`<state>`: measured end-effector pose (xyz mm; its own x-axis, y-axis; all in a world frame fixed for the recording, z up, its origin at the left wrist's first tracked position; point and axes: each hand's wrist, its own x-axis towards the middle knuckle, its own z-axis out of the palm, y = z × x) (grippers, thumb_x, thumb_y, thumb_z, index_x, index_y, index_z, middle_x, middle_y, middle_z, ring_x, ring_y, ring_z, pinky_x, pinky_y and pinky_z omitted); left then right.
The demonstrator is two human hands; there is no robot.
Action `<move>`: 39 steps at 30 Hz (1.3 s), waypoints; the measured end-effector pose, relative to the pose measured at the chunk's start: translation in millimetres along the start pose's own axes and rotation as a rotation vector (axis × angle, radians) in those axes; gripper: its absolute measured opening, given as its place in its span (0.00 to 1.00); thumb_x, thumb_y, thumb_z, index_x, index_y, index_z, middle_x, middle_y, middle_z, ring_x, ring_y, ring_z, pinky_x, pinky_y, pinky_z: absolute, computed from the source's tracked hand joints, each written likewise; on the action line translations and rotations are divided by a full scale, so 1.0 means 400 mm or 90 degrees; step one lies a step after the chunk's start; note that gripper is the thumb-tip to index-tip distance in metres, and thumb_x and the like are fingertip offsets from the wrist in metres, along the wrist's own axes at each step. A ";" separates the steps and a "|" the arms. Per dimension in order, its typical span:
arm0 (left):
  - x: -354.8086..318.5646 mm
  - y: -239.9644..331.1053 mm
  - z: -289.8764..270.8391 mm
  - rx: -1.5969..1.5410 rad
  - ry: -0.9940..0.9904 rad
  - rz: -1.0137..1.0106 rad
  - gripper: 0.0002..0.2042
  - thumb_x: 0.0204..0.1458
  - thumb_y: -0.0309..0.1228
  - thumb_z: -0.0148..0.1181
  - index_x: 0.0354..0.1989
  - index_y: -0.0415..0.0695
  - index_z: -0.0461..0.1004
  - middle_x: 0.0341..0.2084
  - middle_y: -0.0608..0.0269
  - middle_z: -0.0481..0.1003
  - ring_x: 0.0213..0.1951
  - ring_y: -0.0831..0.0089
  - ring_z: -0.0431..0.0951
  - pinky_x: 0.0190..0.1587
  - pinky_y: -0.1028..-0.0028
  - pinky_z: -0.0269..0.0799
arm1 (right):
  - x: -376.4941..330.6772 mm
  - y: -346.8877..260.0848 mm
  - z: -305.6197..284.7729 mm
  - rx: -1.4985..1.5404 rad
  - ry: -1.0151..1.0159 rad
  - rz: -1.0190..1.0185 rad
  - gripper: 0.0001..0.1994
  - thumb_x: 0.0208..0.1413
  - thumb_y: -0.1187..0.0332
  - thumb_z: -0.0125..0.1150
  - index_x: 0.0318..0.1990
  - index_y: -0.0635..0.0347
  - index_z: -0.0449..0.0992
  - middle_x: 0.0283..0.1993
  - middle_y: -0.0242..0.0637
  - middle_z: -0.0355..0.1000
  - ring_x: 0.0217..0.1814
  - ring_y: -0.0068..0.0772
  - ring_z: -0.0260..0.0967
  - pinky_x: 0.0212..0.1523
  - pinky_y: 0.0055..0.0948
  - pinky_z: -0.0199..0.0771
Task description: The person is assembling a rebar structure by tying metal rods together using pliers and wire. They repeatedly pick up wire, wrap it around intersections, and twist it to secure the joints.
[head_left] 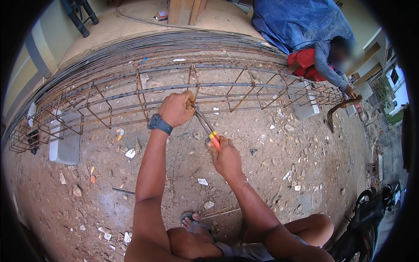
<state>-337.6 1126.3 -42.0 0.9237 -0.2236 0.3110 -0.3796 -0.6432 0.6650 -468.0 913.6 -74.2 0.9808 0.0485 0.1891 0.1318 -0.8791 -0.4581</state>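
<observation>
A long rebar cage [152, 89] of lengthwise bars and square stirrups stretches across the view in front of me. My left hand [176, 109], with a dark watch [160, 124] on its wrist, is closed around a stirrup and bar at the near side of the cage. Whether its fingers also pinch a tie wire is hidden. In my right hand [228, 159] is a pair of pincers [214, 136] with red and yellow handles. Their jaws reach up to the bars, right beside my left fingers; the jaws are too small to read clearly.
Pale blocks [65, 139] prop the cage at both ends. Behind it lie many loose rebars [174, 41]. At the cage's right end another person [325, 63] crouches beside a blue tarp [297, 22]. Rubble litters the dirt; a motorcycle [364, 227] stands at lower right.
</observation>
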 end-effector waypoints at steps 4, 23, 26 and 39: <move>-0.034 0.012 0.032 0.003 0.116 0.088 0.13 0.42 0.24 0.63 0.39 0.41 0.76 0.32 0.53 0.79 0.35 0.55 0.80 0.39 0.65 0.75 | 0.037 0.058 0.037 0.228 -0.122 0.052 0.24 0.64 0.51 0.57 0.46 0.70 0.76 0.20 0.33 0.64 0.24 0.40 0.70 0.29 0.37 0.73; -0.097 0.060 0.291 -1.114 -0.039 -0.418 0.14 0.62 0.34 0.47 0.45 0.35 0.71 0.31 0.52 0.79 0.40 0.58 0.84 0.43 0.57 0.83 | -0.008 -0.001 0.010 0.529 -0.286 0.234 0.16 0.59 0.60 0.65 0.46 0.61 0.71 0.26 0.31 0.69 0.21 0.28 0.68 0.24 0.32 0.72; -0.079 0.137 0.304 -1.077 0.102 -0.479 0.12 0.61 0.34 0.44 0.41 0.38 0.70 0.22 0.62 0.72 0.29 0.64 0.81 0.38 0.57 0.84 | -0.018 0.025 0.013 0.212 -0.029 -0.049 0.18 0.56 0.66 0.65 0.51 0.67 0.70 0.27 0.39 0.72 0.26 0.42 0.74 0.30 0.41 0.75; -0.234 0.101 0.203 -0.818 -0.125 -0.209 0.26 0.64 0.55 0.49 0.42 0.40 0.76 0.27 0.67 0.76 0.25 0.80 0.76 0.27 0.78 0.71 | -0.124 0.174 0.084 1.283 -0.844 0.204 0.28 0.62 0.38 0.50 0.39 0.60 0.71 0.18 0.29 0.61 0.15 0.24 0.62 0.17 0.25 0.65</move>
<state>-435.2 1061.6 -99.5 0.9314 -0.3636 -0.0148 0.1810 0.4276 0.8857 -502.6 866.0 -144.7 0.4236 0.9035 -0.0656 -0.8349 0.3612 -0.4153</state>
